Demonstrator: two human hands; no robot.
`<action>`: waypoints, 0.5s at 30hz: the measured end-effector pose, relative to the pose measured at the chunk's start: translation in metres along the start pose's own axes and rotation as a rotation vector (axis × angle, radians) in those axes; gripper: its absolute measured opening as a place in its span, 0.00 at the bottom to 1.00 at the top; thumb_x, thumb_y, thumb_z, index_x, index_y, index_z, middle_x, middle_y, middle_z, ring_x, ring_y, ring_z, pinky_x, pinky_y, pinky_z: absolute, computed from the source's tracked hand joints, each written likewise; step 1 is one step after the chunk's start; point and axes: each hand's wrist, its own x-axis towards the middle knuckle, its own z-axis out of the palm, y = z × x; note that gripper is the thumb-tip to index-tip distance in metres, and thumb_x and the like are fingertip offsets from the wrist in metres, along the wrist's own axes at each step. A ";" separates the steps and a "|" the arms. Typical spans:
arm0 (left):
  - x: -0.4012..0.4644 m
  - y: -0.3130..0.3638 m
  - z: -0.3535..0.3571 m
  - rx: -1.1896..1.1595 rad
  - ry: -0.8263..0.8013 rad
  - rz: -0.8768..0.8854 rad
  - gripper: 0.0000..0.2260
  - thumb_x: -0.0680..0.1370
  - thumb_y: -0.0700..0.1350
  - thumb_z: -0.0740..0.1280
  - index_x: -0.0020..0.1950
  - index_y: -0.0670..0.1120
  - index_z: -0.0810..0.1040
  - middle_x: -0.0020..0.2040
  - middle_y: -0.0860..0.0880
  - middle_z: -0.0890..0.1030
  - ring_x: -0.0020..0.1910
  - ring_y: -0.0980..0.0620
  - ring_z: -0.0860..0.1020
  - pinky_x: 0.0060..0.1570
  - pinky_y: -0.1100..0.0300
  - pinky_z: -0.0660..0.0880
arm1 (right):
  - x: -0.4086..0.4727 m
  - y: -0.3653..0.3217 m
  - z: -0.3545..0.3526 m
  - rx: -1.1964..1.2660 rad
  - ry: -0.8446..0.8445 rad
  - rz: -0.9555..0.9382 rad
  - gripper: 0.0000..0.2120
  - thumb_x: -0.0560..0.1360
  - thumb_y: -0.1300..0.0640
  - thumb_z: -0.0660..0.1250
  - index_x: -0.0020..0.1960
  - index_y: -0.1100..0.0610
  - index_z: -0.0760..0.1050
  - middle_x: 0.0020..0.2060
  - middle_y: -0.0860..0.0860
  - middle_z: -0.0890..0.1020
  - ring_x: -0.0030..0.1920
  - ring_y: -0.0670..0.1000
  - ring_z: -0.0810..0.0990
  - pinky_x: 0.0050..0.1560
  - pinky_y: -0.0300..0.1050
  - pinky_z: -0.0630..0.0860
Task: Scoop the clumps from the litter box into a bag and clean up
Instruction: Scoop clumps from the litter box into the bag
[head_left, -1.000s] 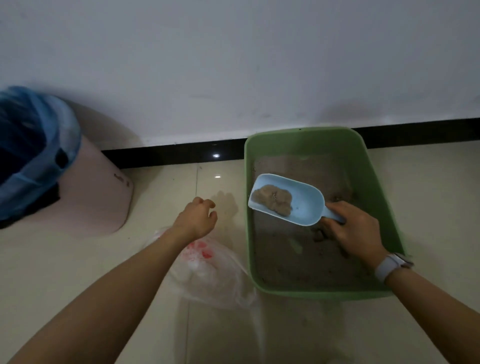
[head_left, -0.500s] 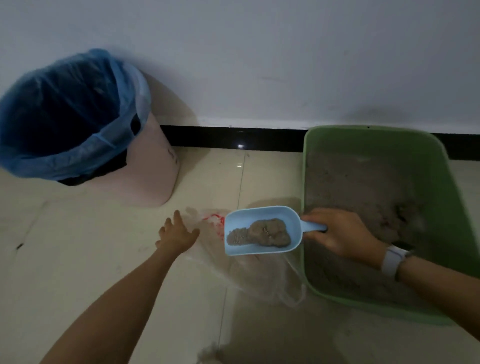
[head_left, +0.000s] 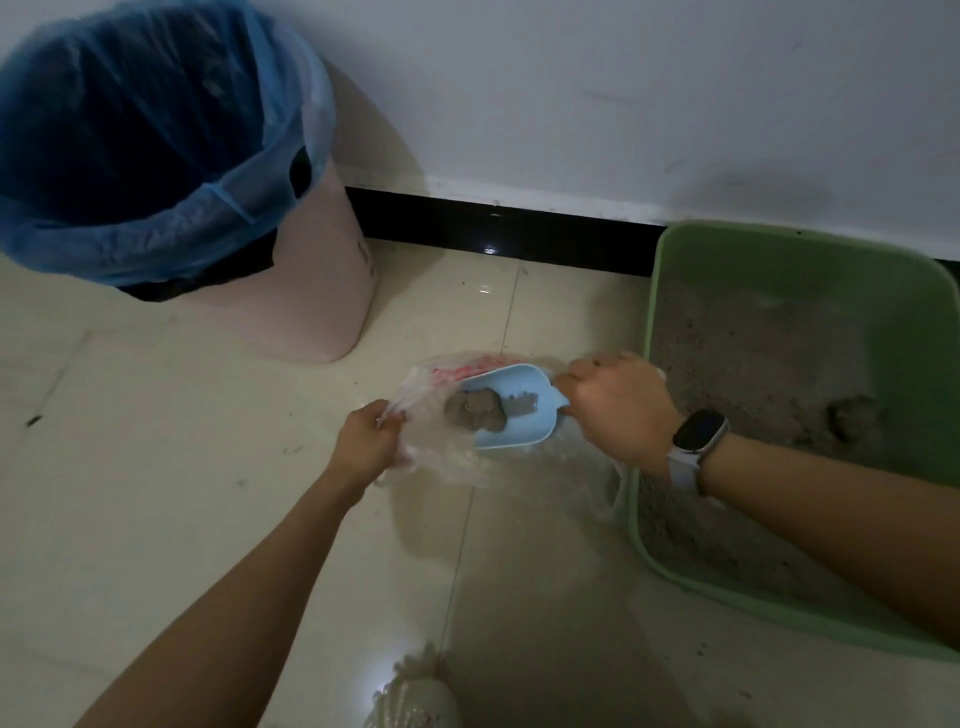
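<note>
Two hands: our left hand (head_left: 366, 441) pinches the rim of the bag (head_left: 447, 457) and lifts it open; our right hand (head_left: 618, 410) has its fingers curled round the handle of the scoop (head_left: 514, 410).
Clump: one grey-brown lump (head_left: 475, 410) sits in the bowl of the scoop, with loose grains beside it — the scoop's mouth is already over the bag's opening.
Step in hand: we judge this to be the tipping. We would hold the rim high and taut, push the scoop's lip past it, then tilt slowly so the lump slides instead of bouncing.
Risk: the film is limp and may fold shut, so grains could land on the floor (head_left: 208, 467).
Bag: thin, clear, crinkled plastic with red print, slack on the tiles.
Scoop: pale blue, smooth hard plastic, a rounded trough.
Litter box (head_left: 779, 249): green, rounded corners, just right of the bag; its litter (head_left: 753, 374) looks fine, sandy and pitted.
Bin (head_left: 322, 291): pink, tapered, lined with a blue film liner (head_left: 156, 156), standing against the wall behind the bag.
Floor: glossy cream tile, speckled with a few crumbs.
</note>
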 end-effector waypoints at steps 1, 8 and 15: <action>0.000 -0.001 -0.002 0.017 0.019 -0.019 0.08 0.79 0.42 0.61 0.47 0.39 0.77 0.41 0.40 0.78 0.39 0.43 0.78 0.35 0.59 0.73 | 0.002 0.000 -0.005 -0.090 0.044 -0.041 0.09 0.57 0.57 0.77 0.35 0.54 0.80 0.29 0.50 0.79 0.28 0.52 0.76 0.30 0.39 0.69; -0.006 0.002 -0.003 0.231 0.109 -0.083 0.09 0.78 0.42 0.61 0.47 0.37 0.77 0.46 0.37 0.80 0.47 0.37 0.78 0.49 0.49 0.76 | -0.010 0.023 -0.028 -0.149 0.185 -0.120 0.09 0.56 0.61 0.76 0.35 0.56 0.80 0.25 0.50 0.76 0.25 0.51 0.73 0.29 0.39 0.67; -0.041 0.039 0.037 0.594 0.345 0.167 0.29 0.75 0.46 0.64 0.74 0.44 0.57 0.74 0.42 0.57 0.73 0.42 0.54 0.69 0.39 0.48 | -0.057 0.065 -0.045 0.295 0.357 0.196 0.09 0.66 0.56 0.72 0.45 0.57 0.81 0.35 0.54 0.81 0.33 0.57 0.81 0.32 0.44 0.74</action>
